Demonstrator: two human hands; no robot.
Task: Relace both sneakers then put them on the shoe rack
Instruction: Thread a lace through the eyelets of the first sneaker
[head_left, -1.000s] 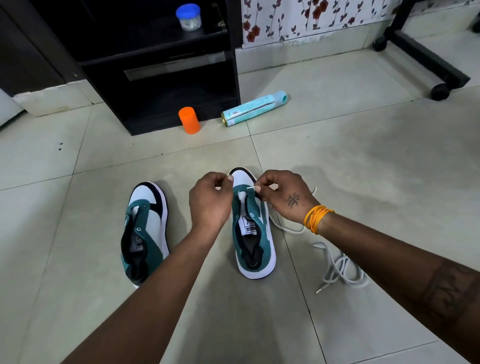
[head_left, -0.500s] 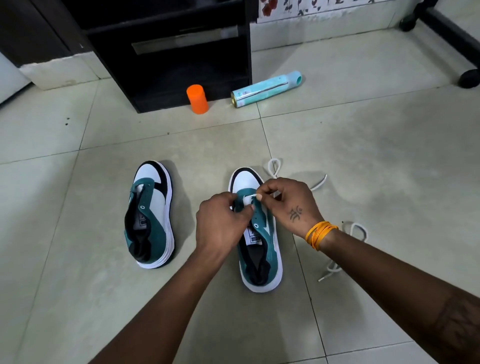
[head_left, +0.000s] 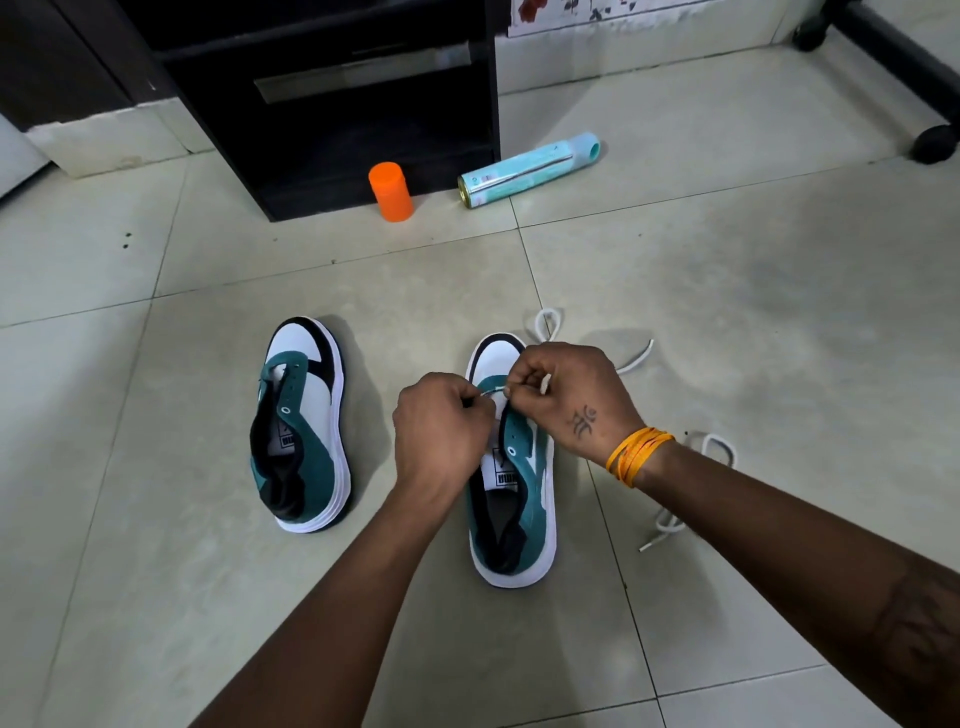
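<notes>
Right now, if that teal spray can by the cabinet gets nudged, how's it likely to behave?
The spray can lies on its side on smooth floor tile, so it will probably roll. Its cylindrical, seemingly metal body looks rigid, not floppy. The black cabinet beside it could stop a roll that way.

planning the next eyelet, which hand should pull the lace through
Right hand: it pinches the lace, whose slack lies on its side of the sneaker. The left hand just steadies the other side.
</notes>
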